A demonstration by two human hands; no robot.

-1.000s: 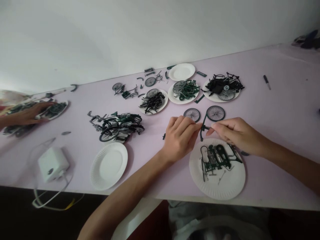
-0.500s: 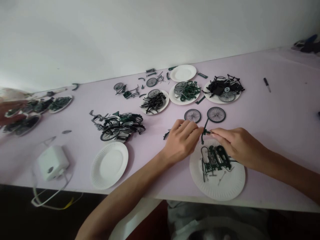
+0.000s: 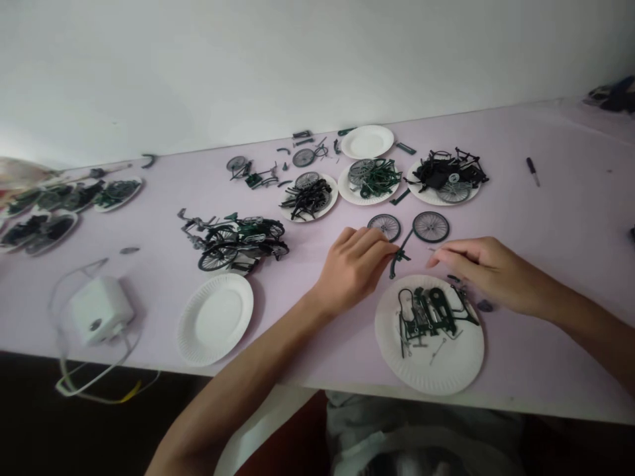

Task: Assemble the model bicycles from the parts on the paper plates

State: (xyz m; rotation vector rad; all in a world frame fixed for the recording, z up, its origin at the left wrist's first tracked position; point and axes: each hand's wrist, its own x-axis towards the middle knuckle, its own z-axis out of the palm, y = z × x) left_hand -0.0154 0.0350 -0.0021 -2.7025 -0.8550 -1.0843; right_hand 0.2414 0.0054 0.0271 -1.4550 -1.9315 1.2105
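My left hand [image 3: 354, 264] is closed on a dark green curved part [image 3: 401, 254], which tilts beside its fingertips. To the right, my right hand [image 3: 471, 261] pinches a tiny thin piece that is too small to name, a short way from the green part. Two spoked wheels [image 3: 431, 227] lie just beyond the hands; the left one is partly covered by my left hand. Below the hands, a white paper plate [image 3: 431, 370] bears green frame parts [image 3: 429, 314] and thin metal pieces.
Assembled small bicycles [image 3: 243, 241] stand left of centre, behind an empty paper plate [image 3: 215, 320]. More plates with parts [image 3: 372, 180] sit at the back. A white box with cables [image 3: 102, 309] is at the left, a screwdriver [image 3: 532, 170] at the right.
My right hand has drawn away to the right from the green part, which stays at my left hand. The other person's hand at the far left has gone from view.
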